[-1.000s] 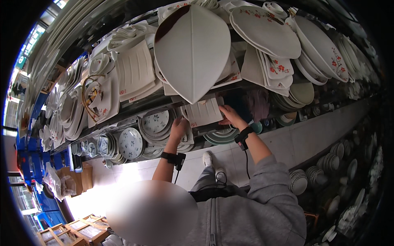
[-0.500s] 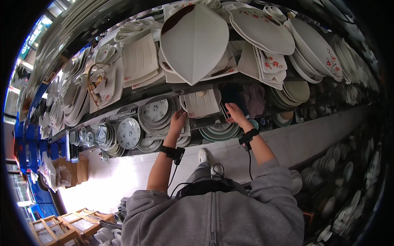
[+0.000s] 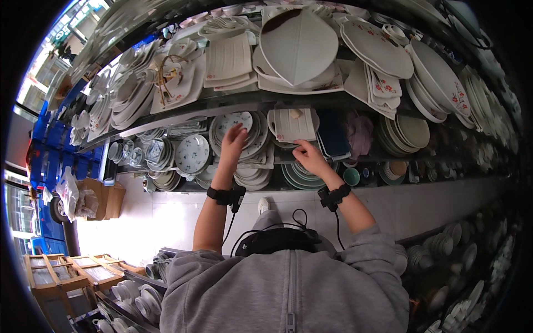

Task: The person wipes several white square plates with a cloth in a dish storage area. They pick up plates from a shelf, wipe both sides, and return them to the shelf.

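Observation:
My left hand (image 3: 234, 144) is raised over the front of a stack of round plates with blue flowers (image 3: 232, 121). Its fingers are slightly bent and apart, with nothing seen in them. By the lower edge of a ridged square white plate (image 3: 291, 126), my right hand (image 3: 310, 156) has its forefinger stretched out and its other fingers loosely bent; it holds nothing visible. Whether the fingertips touch the plate I cannot tell. A small pale lump (image 3: 295, 113) lies on that plate, which rests on a rounder dish. Dark blue flat trays (image 3: 332, 133) stand just to its right.
Above, a shelf carries a large leaf-shaped plate (image 3: 298, 47) and oval plates with red blossoms (image 3: 376, 45). Green plates (image 3: 300, 178) sit lower down. Cardboard boxes (image 3: 102, 198) and wooden crates (image 3: 55, 275) stand at left. More crockery (image 3: 422, 258) lines the right.
Both hands have drawn back from the sides of the square plate. The left is now over the flowered plates, the right below the square plate's edge. The view has shifted, so the shelves appear further right.

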A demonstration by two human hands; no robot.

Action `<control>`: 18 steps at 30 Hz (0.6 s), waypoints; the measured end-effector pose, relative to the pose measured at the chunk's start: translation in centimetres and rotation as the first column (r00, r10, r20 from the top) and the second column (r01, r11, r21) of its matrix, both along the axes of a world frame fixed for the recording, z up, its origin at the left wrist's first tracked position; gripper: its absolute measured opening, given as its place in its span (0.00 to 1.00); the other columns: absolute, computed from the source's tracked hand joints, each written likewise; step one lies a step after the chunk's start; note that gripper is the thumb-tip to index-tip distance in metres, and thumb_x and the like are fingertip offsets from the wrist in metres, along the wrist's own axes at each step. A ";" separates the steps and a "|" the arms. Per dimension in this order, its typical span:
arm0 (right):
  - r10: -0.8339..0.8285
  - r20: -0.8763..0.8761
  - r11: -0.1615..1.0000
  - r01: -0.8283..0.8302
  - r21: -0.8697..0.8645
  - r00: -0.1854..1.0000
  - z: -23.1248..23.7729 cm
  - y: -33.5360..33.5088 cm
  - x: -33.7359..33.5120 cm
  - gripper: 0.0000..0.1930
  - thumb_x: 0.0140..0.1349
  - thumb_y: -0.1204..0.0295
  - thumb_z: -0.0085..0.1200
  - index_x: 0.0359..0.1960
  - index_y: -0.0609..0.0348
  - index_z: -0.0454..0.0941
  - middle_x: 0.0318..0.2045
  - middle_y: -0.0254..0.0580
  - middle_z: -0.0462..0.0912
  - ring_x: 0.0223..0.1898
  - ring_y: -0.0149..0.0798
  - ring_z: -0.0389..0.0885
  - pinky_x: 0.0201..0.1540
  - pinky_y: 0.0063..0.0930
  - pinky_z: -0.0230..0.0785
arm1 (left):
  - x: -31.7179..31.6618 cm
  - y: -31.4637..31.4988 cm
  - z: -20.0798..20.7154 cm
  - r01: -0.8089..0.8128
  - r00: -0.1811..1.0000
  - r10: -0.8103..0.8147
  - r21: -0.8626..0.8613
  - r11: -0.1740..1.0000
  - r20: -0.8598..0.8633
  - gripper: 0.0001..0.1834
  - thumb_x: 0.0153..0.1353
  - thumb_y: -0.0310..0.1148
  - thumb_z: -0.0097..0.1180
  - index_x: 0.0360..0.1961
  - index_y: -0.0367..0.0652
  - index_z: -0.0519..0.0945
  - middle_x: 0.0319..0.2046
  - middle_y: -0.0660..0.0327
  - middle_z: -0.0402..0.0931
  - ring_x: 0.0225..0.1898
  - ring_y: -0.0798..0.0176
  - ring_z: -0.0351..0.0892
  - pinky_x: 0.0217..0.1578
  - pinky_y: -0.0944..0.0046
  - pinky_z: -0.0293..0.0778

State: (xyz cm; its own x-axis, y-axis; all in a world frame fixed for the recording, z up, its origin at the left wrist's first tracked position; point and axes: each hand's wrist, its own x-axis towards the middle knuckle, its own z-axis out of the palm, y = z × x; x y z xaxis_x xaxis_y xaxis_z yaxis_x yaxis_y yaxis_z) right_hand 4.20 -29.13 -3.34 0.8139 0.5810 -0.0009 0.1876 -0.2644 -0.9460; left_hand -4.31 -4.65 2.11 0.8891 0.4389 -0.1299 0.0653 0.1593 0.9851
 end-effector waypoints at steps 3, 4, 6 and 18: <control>0.063 0.000 0.996 -0.063 0.068 0.998 5.8 4.1 -1.0 0.22 0.57 0.68 0.53 0.53 0.58 0.66 0.37 0.44 0.79 0.31 0.37 0.80 0.35 0.29 0.70 | 1.0 3.4 2.0 -0.259 0.950 0.264 -0.049 0.965 0.167 0.27 0.59 0.37 0.54 0.58 0.39 0.63 0.51 0.57 0.69 0.50 0.63 0.70 0.49 0.63 0.67; 0.075 0.011 0.991 -0.076 0.107 0.997 6.9 5.6 -0.9 0.23 0.57 0.68 0.53 0.54 0.58 0.65 0.37 0.43 0.79 0.31 0.35 0.80 0.35 0.28 0.70 | 1.6 4.7 2.3 -0.264 0.946 0.270 -0.059 0.963 0.177 0.26 0.59 0.37 0.54 0.57 0.40 0.63 0.51 0.57 0.69 0.50 0.64 0.69 0.49 0.64 0.67; 0.063 -0.054 0.975 -0.050 0.215 0.997 8.3 9.1 0.4 0.24 0.59 0.70 0.51 0.56 0.58 0.61 0.39 0.43 0.77 0.31 0.32 0.79 0.33 0.26 0.70 | 3.2 7.6 2.6 -0.262 0.942 0.272 -0.075 0.962 0.197 0.25 0.60 0.36 0.53 0.56 0.40 0.64 0.51 0.58 0.69 0.51 0.66 0.68 0.50 0.65 0.65; -0.104 -0.549 0.763 0.421 0.490 0.829 8.8 24.1 9.9 0.34 0.64 0.65 0.44 0.65 0.60 0.38 0.34 0.45 0.75 0.25 0.34 0.77 0.27 0.28 0.72 | 10.4 15.9 5.9 -0.054 0.998 0.044 0.361 0.931 0.036 0.27 0.61 0.35 0.49 0.55 0.27 0.61 0.26 0.57 0.78 0.22 0.69 0.75 0.22 0.71 0.69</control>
